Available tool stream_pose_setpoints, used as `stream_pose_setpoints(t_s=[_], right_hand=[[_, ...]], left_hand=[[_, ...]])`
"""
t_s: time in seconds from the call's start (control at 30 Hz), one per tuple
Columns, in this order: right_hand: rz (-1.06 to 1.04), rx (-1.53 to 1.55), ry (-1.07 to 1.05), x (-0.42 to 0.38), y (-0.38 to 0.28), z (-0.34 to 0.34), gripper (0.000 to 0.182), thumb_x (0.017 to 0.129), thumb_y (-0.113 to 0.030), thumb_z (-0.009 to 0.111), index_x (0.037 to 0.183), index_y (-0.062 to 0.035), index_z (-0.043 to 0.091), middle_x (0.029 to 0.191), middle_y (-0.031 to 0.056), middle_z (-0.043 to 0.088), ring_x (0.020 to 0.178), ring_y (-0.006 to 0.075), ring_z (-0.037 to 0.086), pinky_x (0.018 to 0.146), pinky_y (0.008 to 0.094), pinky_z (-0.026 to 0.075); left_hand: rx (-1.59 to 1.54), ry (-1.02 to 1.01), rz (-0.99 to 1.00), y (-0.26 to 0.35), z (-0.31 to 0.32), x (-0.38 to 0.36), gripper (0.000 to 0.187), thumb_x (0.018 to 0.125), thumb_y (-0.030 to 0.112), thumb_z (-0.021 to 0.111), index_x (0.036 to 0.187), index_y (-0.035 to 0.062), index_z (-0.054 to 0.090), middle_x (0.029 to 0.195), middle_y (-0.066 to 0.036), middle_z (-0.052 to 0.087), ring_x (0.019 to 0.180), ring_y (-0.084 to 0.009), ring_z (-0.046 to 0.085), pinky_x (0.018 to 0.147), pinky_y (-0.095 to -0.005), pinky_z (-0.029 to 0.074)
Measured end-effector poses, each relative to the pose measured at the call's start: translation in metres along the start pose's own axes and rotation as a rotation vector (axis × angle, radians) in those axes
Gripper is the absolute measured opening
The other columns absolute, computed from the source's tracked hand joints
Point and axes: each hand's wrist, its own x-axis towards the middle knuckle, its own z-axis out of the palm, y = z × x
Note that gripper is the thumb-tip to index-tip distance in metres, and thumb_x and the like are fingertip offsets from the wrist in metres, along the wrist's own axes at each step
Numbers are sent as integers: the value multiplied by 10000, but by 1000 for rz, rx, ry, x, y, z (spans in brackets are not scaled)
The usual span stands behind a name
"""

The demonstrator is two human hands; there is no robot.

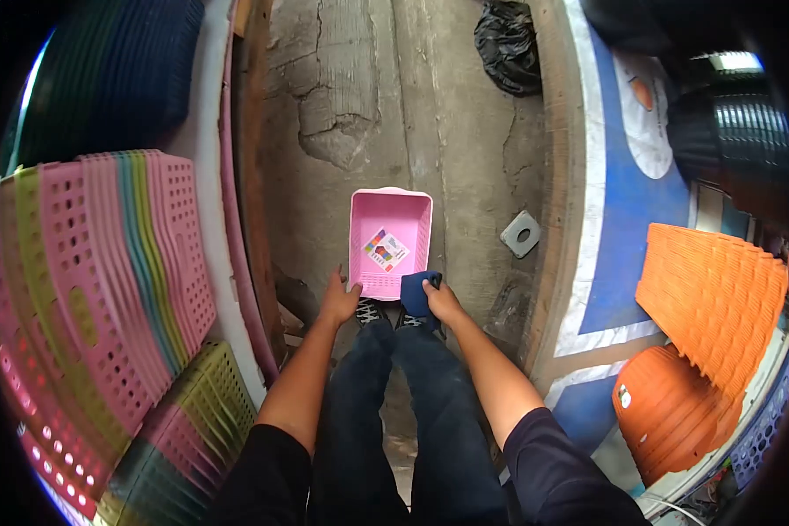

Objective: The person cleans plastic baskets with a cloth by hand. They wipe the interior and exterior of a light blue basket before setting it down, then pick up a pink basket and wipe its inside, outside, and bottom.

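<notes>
Dark sleeves (579, 465) lead to a left hand (340, 298) gripping the pink plastic basket (390, 213) at near left over concrete floor (473, 158) and a right hand (441, 300) pinching blue cloth (415, 294) at its near-right corner, where cloth slipping could tip it.

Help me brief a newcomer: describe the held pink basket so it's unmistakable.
Find the central concrete floor. Over it, the left hand holds the pink basket, the right hand holding blue cloth at its corner. Unlike the pink containers stacked at left, it is single, with a colourful label inside.
</notes>
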Motion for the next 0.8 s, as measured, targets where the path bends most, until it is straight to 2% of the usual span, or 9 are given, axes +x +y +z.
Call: stream_pose_setpoints(t_s=[0.1, 0.23, 0.27, 0.33, 0.43, 0.57, 0.67, 0.73, 0.8], right_hand=[[-141, -150, 189, 17, 6, 22, 521, 943, -365, 528, 1308, 5, 507, 1207, 281, 580, 1164, 424, 541, 1011, 445, 405], [-113, -41, 200, 19, -9, 24, 494, 935, -332, 548, 1308, -14, 491, 1227, 279, 557, 1178, 428, 519, 1015, 456, 397], [-77, -67, 215, 12, -18, 23, 487, 938, -336, 547, 1280, 4, 481, 1220, 291, 559, 1169, 434, 530, 1000, 450, 409], [-49, -93, 237, 4, -28, 22, 483, 940, -340, 545, 1252, 22, 470, 1213, 303, 561, 1160, 440, 541, 986, 445, 420], [-49, -187, 272, -8, -36, 20, 319, 919, -259, 566, 1091, -18, 450, 1101, 308, 603, 1041, 470, 590, 877, 503, 459], [-148, -355, 374, -44, -53, 4, 308, 852, -165, 616, 1079, -34, 456, 963, 263, 633, 927, 463, 606, 790, 525, 468], [-243, -416, 452, -87, -72, -10, 347, 817, -154, 658, 1084, -45, 463, 984, 245, 629, 935, 448, 609, 790, 520, 470], [-292, -432, 440, -122, -90, -23, 380, 792, -148, 682, 1089, -50, 466, 997, 233, 626, 937, 440, 610, 794, 516, 473], [-345, -482, 404, -164, -108, -36, 440, 750, -139, 721, 1101, -56, 470, 1023, 216, 618, 943, 429, 610, 804, 506, 479]], left_hand=[[-15, -36, 29, -19, 14, 29, 682, 848, 220, 639, 1402, -46, 345, 1267, -267, 565, 1179, -377, 557, 1016, -408, 414], [-55, -30, 60, -18, 15, 31, 575, 838, 196, 646, 1308, -53, 426, 1201, -261, 606, 1130, -372, 589, 979, -419, 440], [-55, -27, 62, -14, 14, 29, 575, 838, 196, 646, 1308, -53, 426, 1201, -261, 606, 1130, -372, 589, 979, -419, 440], [-64, 55, 71, -9, 13, 23, 414, 819, 173, 660, 1144, -33, 507, 1134, -240, 633, 1084, -376, 609, 932, -426, 463], [25, 91, 75, 8, 2, 12, 333, 793, 157, 664, 1034, -15, 511, 1056, -225, 644, 1043, -377, 618, 894, -434, 474], [98, 30, 57, 32, -22, -5, 347, 771, 145, 657, 1033, -13, 494, 1018, -218, 642, 993, -380, 624, 865, -439, 480], [99, 7, 87, 56, -40, -34, 363, 756, 139, 650, 1042, -17, 491, 980, -215, 644, 942, -394, 627, 853, -435, 482], [8, 111, 175, 71, -53, -64, 365, 756, 126, 653, 1059, -23, 515, 1049, -211, 622, 1005, -407, 595, 857, -442, 480], [95, 571, 527, 106, -65, -106, 387, 766, 88, 643, 1122, -6, 524, 1148, -221, 571, 1085, -412, 548, 902, -457, 458]])
